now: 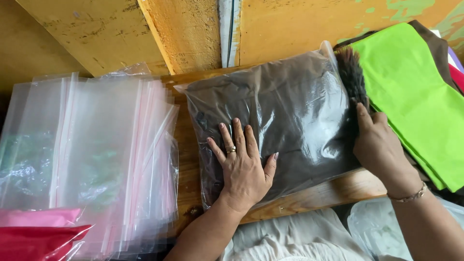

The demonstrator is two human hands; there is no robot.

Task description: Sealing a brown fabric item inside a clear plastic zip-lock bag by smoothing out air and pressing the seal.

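Resting on a wooden bench (309, 198) beneath a chipped yellow wall (299, 24), hands (244, 169).

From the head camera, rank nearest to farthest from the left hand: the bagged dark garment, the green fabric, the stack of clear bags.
1. Bagged dark garment: under the left hand.
2. Stack of clear bags: to its left.
3. Green fabric: far right, past the right hand.

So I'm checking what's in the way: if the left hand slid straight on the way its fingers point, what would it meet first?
The left hand lies flat on the clear bag of dark cloth, fingers pointing away. It would probably cross the bag, then meet the yellow wall; depth is unclear.
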